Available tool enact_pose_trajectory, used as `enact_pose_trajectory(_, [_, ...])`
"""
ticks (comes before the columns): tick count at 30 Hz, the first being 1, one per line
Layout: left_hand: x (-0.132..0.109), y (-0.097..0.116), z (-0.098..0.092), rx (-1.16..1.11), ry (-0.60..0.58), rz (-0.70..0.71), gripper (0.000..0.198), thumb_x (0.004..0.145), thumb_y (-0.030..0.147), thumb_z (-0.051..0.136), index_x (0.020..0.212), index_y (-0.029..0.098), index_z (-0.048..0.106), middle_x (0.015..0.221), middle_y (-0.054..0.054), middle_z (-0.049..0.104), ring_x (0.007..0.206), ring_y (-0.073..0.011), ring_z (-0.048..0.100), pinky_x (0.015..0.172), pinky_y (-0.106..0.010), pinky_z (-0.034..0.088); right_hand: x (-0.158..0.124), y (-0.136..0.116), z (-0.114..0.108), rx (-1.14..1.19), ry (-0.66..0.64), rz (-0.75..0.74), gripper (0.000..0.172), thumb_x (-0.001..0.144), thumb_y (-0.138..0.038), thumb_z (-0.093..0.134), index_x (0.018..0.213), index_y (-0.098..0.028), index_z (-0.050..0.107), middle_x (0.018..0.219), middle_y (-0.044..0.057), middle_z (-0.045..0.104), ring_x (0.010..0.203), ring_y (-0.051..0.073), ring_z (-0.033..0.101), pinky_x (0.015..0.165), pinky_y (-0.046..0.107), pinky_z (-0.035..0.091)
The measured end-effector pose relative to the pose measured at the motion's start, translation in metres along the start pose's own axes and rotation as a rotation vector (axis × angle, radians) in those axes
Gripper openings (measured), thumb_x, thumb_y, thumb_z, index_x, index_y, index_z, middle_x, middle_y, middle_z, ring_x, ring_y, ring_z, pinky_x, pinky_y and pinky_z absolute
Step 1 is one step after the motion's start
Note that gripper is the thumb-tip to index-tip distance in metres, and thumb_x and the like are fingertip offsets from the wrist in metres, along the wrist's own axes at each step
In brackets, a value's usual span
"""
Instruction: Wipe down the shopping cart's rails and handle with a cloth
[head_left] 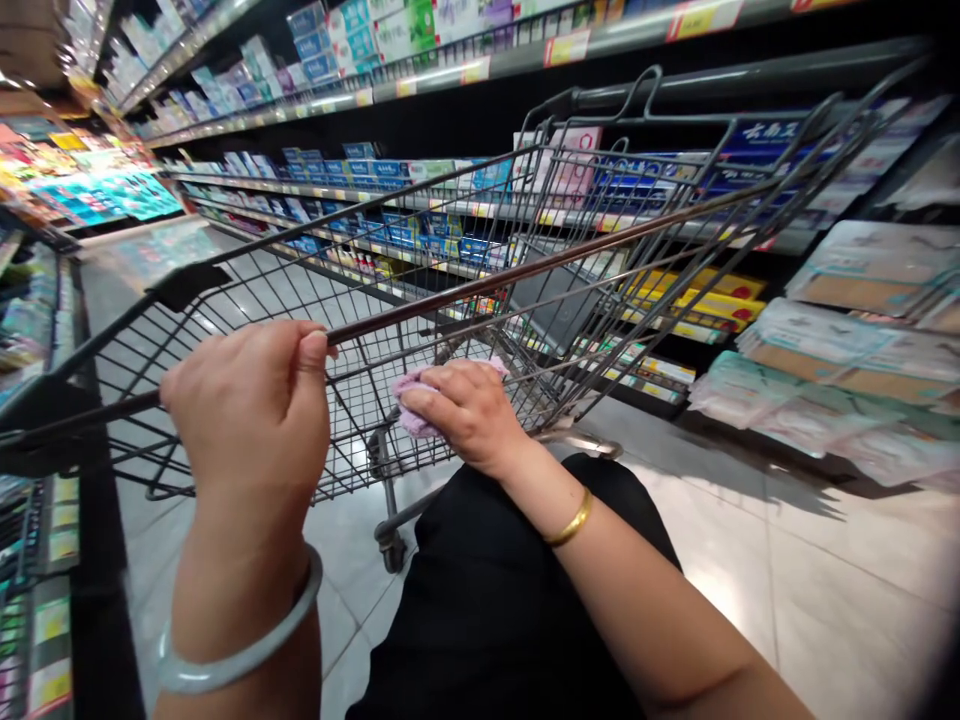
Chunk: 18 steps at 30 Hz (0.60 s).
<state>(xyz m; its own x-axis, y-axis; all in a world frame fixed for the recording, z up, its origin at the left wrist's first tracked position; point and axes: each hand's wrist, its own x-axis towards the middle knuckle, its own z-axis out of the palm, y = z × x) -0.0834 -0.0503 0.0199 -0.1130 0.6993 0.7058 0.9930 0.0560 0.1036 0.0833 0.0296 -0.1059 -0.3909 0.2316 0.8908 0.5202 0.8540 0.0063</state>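
Observation:
A wire shopping cart (375, 395) stands sideways in front of me, its push handle toward the upper right. My left hand (244, 400) is wrapped round the cart's top side rail (450, 295), near the front end. Lower and to the right, my right hand (472, 410) grips a pink-purple cloth (415, 405) and presses it to the wires of the cart's side. The fingers cover part of the cloth. In the cart's rear part, by the handle, is a dark grey panel (555, 300).
Shelves of boxed goods (390, 172) run along the aisle behind the cart. Packaged goods (847, 340) hang or stack at the right. Another shelf (56, 560) borders the left side. A cart wheel (391, 548) rests on the tiled floor (750, 520), close to my knees.

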Motion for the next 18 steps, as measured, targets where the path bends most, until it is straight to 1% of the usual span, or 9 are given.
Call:
enact_pose_trajectory(4, [-0.003,0.003,-0.001,-0.009,0.024,0.03,0.037,0.097,0.044,0.041,0.096,0.021,0.069,0.092,-0.012,0.072,0.085,-0.027,0.059,0.074,-0.043,0.028,-0.001,0.003,-0.003,-0.012,0.001,-0.006,0.022,0.102,-0.035,0.059,0.12,-0.036,0.071,0.116,-0.003,0.072,0.109,0.016,0.056,0.096,0.032,0.041])
enact_pose_trajectory(7, [-0.006,0.004,-0.002,-0.001,0.047,0.054,0.036,0.097,0.044,0.042,0.096,0.022,0.07,0.09,-0.01,0.073,0.083,-0.0268,0.059,0.074,-0.041,0.029,-0.002,0.002,-0.007,-0.002,0.048,-0.025,0.02,0.102,-0.039,0.06,0.116,-0.034,0.073,0.113,-0.003,0.073,0.107,0.016,0.057,0.096,0.031,0.041])
enact_pose_trajectory(10, [-0.01,0.003,-0.005,0.029,0.052,0.06,0.037,0.097,0.044,0.042,0.098,0.022,0.071,0.087,-0.01,0.072,0.082,-0.0274,0.059,0.072,-0.041,0.028,-0.002,-0.002,-0.01,0.0,0.093,-0.031,0.018,0.102,-0.036,0.059,0.113,-0.033,0.073,0.11,-0.003,0.074,0.106,0.016,0.057,0.096,0.031,0.041])
enact_pose_trajectory(14, [-0.015,0.002,-0.012,0.054,0.027,0.04,0.039,0.096,0.046,0.04,0.099,0.022,0.071,0.089,-0.012,0.072,0.086,-0.0302,0.061,0.072,-0.043,0.028,-0.003,-0.005,-0.01,0.015,0.106,-0.044,0.02,0.102,-0.039,0.058,0.116,-0.033,0.072,0.111,-0.003,0.073,0.107,0.016,0.057,0.096,0.031,0.04])
enact_pose_trajectory(18, [-0.015,0.001,-0.016,0.055,-0.053,0.014,0.048,0.099,0.051,0.029,0.107,0.025,0.068,0.097,-0.014,0.069,0.097,-0.0337,0.062,0.076,-0.046,0.028,-0.001,-0.003,-0.004,0.024,0.072,-0.07,0.022,0.103,-0.04,0.057,0.12,-0.034,0.07,0.114,-0.001,0.072,0.109,0.016,0.057,0.096,0.031,0.04])
